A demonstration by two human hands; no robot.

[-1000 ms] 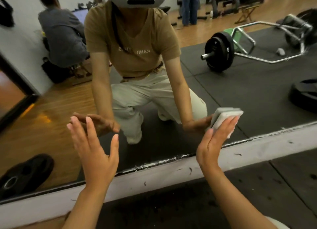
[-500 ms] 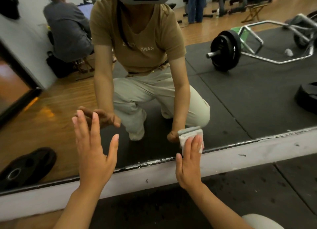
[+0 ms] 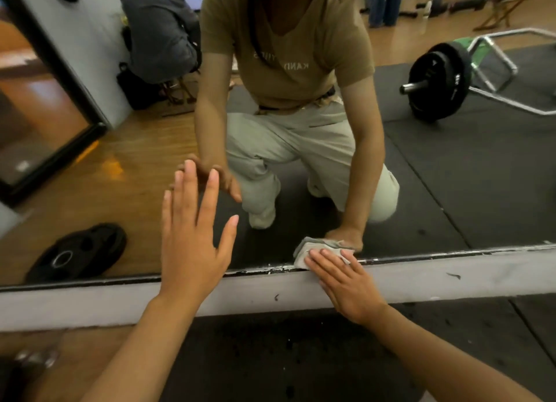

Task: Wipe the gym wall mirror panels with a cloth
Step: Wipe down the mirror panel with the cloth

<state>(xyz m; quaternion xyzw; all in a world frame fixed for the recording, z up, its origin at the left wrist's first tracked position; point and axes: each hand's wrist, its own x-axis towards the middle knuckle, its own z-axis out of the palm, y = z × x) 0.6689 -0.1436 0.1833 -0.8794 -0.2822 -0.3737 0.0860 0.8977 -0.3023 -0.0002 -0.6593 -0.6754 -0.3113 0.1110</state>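
The wall mirror panel [image 3: 451, 176] fills the upper view down to its chipped bottom edge. My left hand [image 3: 192, 242] is flat against the glass with fingers straight and spread. My right hand [image 3: 346, 284] presses a folded light grey cloth [image 3: 304, 251] with straight fingers against the very bottom of the mirror, at the edge above the white ledge [image 3: 451, 278]. Most of the cloth lies under my fingers; only its left and upper parts show. The mirror reflects me crouching and both hands.
Below the white ledge lies black rubber floor matting [image 3: 301, 356], with wood floor at the lower left. The glass reflects a loaded barbell frame [image 3: 436, 79], a weight plate [image 3: 78, 254] on the floor, a seated person and a dark framed panel at left.
My right hand has swept the cloth from the right toward the left and down to the mirror's bottom edge. My left hand stayed flat on the glass.
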